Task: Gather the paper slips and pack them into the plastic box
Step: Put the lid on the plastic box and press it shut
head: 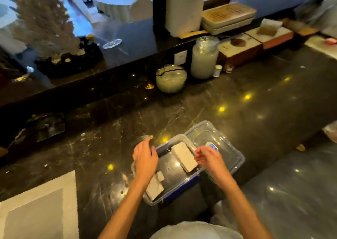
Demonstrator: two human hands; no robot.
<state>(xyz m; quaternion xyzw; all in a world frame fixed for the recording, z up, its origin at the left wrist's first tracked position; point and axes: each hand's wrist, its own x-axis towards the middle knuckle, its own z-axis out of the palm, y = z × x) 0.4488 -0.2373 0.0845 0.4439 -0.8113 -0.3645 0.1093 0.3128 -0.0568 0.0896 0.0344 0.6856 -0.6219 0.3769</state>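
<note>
A clear plastic box (170, 197) with a blue rim sits on the dark marble counter in front of me. One stack of pale paper slips (184, 156) lies inside at its far right. A second stack (154, 188) lies in its near left corner. The clear lid (226, 147) rests tilted against the box's right side. My left hand (145, 157) hovers over the box's left edge, fingers spread, holding nothing. My right hand (207, 158) hangs over the right edge near the far stack with fingers loosely curled; nothing shows in it.
A round glass bowl (170, 79) and a tall jar (204, 58) stand at the counter's back, with wooden boxes (240, 49) to their right. A small transparent scrap (146, 137) lies just beyond my left hand. A white mat (38, 211) lies at the near left.
</note>
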